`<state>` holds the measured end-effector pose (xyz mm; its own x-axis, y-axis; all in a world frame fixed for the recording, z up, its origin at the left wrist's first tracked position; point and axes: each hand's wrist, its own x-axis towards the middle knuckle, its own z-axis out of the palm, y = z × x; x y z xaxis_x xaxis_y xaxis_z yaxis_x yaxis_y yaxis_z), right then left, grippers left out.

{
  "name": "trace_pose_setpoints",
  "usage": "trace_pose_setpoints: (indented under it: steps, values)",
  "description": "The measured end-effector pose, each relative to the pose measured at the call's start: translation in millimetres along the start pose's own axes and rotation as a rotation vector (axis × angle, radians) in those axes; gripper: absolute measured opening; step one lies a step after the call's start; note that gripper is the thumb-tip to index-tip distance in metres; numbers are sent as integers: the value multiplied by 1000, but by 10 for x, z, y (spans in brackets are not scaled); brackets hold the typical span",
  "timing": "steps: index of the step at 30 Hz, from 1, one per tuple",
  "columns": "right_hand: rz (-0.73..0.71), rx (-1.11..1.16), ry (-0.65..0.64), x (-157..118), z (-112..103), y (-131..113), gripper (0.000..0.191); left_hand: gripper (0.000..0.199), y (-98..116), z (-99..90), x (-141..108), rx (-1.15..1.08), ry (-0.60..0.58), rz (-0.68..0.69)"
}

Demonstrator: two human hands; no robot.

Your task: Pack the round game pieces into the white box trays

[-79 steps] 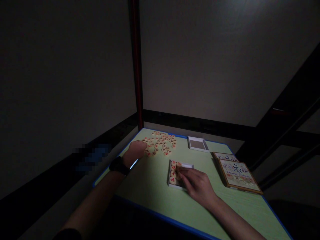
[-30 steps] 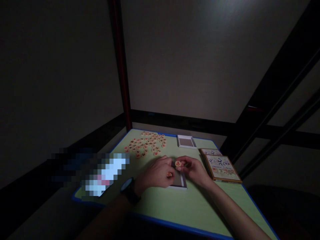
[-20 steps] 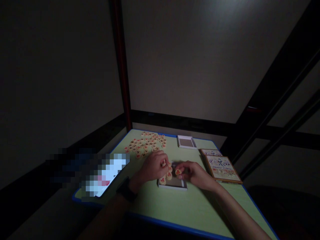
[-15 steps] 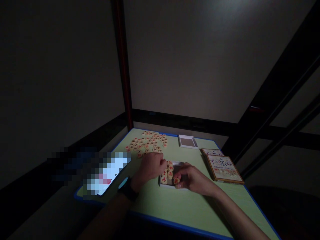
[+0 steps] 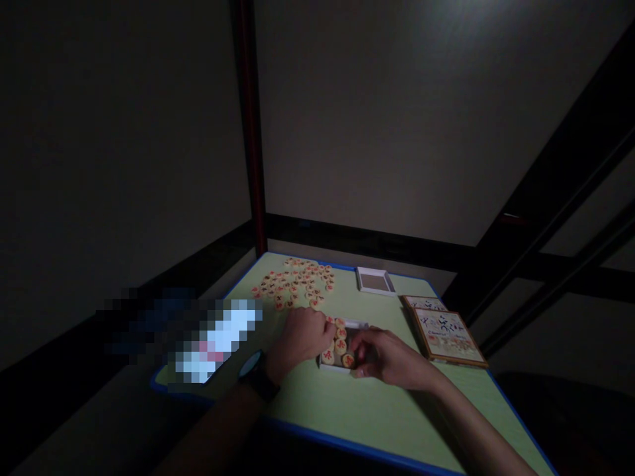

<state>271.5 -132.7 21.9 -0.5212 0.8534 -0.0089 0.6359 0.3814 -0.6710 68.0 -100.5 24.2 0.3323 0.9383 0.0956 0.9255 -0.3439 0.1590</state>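
Flanking tray (image 5: 356, 324): right hand (image 5: 389, 360) at 3 o'clock, beside 6 o'clock disc (image 5: 348, 361); left hand (image 5: 305, 336) curled at 10 o'clock; grips unclear. Discs (image 5: 340, 346) inside look light, stiff; best pinched by rims.

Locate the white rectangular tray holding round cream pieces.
Head view, below and slightly right of centre: the tray lies on the green table, between left hand and right hand.

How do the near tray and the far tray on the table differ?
The near tray holds round Chinese chess pieces with red characters; the far tray shows its grey-brown bottom.
The left hand and right hand are at the near tray; the far tray lies by the back edge of the table.
Both are shallow, white-walled and open-topped.
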Motion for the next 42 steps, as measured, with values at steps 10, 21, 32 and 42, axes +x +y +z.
trace_pose_setpoints:
  steps: [10,21,32,42]
  values:
    - [-59,96,32,3,120,-60,24,43,8,-18,-22,-21,-12,12]
    - [-43,201,33,24,163,-71,19,42,15,-17,-20,-16,-16,26]
    - [-79,6,306,26,65,-1,13,34,-519,-191,97,116,133,-134]
    - [-72,-73,513,91,48,128,20,30,-831,-107,85,262,23,-102]
